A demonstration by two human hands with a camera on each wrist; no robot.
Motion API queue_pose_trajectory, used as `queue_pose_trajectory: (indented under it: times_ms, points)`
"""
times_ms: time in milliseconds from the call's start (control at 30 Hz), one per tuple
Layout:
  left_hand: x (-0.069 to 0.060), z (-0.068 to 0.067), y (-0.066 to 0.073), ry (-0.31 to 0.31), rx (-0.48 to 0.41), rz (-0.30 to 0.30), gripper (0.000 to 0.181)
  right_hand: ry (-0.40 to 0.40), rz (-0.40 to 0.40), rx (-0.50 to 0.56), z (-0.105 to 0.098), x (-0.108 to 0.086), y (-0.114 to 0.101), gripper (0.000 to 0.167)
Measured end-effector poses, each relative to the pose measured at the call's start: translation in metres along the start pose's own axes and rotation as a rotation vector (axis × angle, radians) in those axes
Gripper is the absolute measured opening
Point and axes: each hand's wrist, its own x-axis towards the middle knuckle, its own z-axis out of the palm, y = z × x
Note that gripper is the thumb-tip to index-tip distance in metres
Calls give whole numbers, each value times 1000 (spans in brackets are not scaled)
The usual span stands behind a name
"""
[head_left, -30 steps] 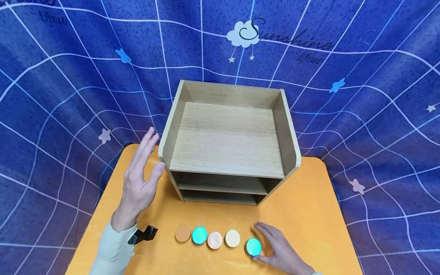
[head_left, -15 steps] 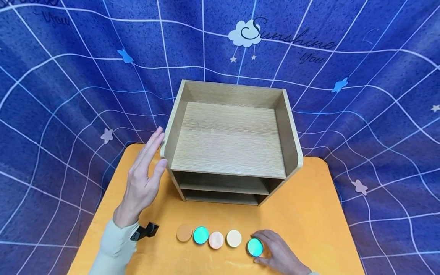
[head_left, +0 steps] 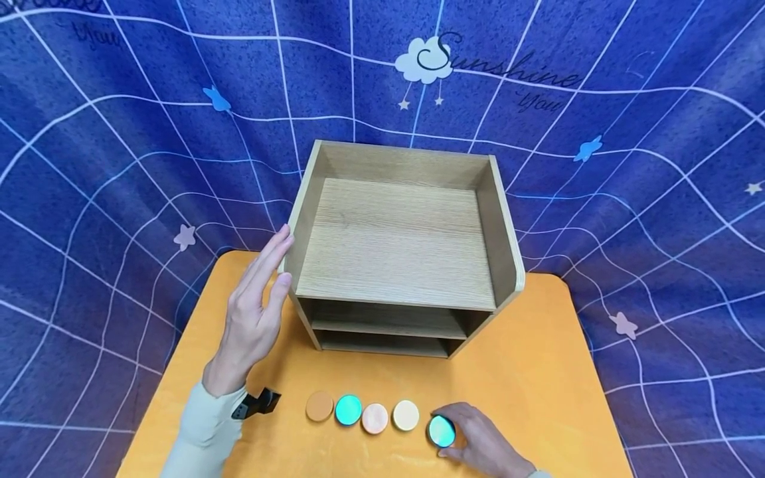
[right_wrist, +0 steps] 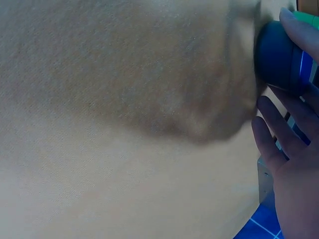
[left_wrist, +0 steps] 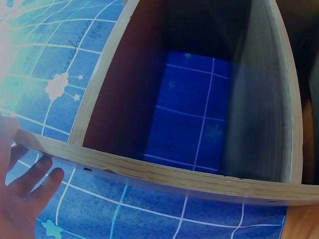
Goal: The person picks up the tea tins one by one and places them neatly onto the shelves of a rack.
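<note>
your right hand (head_left: 483,439) grasps a small turquoise-topped jar (head_left: 441,431), thumb on its near side and fingers curled round its far side, so the jar lies just left of your palm, on the orange table (head_left: 538,372). further left, in a row, are a cream jar (head_left: 406,415), a pink jar (head_left: 375,419), a blue-green jar (head_left: 348,410) and a tan jar (head_left: 319,405). your left hand (head_left: 251,325), released, extends its fingers beside the left wall of the wooden shelf (head_left: 394,239).
</note>
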Motion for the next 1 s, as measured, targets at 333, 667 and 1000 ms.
queue_pose_trajectory:
  times_ms: [333, 667, 1000]
  points:
    - [8, -6, 16, 0, -52, 16, 44, 30, -11, -8, 1, -3, -2, 62]
    - [7, -6, 11, -19, -59, 6, 45, -58, 71, 122, -3, -2, -4, 59]
    - [6, -5, 12, -14, -68, 2, 45, -86, 112, 124, -6, 0, -8, 61]
